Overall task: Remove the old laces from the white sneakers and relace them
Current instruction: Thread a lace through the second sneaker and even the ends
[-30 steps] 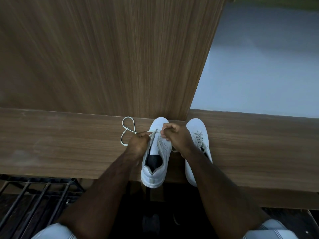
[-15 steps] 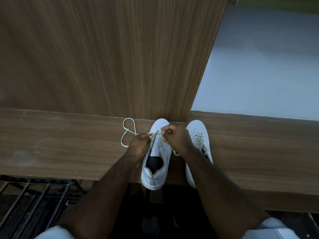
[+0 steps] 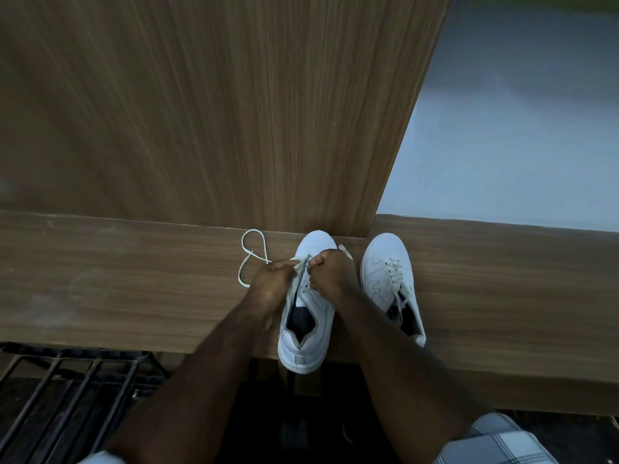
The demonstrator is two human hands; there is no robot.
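Both hands meet over the near sneaker, toe at twelve o'clock; left hand and right hand each pinch the lace, slack looping toward ten; laced sneaker at three.

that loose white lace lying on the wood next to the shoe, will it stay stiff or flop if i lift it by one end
The thin white shoelace will probably flop: it already lies in soft curling loops on the brown wooden shelf. It looks light, so it should trail and swing rather than hold shape. One end runs toward the left hand, so pulling may drag the loops.
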